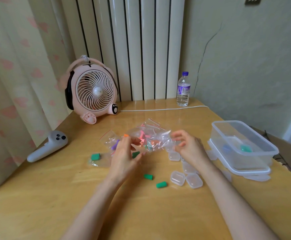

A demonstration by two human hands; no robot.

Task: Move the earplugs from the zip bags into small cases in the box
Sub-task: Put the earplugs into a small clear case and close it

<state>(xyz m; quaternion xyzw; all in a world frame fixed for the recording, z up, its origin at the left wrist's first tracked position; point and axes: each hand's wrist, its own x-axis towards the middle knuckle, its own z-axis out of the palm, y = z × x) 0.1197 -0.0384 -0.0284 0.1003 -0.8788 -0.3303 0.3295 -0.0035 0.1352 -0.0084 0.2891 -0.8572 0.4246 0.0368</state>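
Wooden table against radiator and curtain. Clear zip bag with pink, orange, green earplugs held above table centre, between both hands. Left hand pinches bag's left edge, fingers curled, thumb on top. Right hand grips right end, fingers bent; exact contact blurred. Forearms converge from the near edge, wrists level. Judgement: part zip seam steadily, mouth upward, to avoid spilling. Loose green earplugs near small cases. Box at right, well apart, holds two filled cases.
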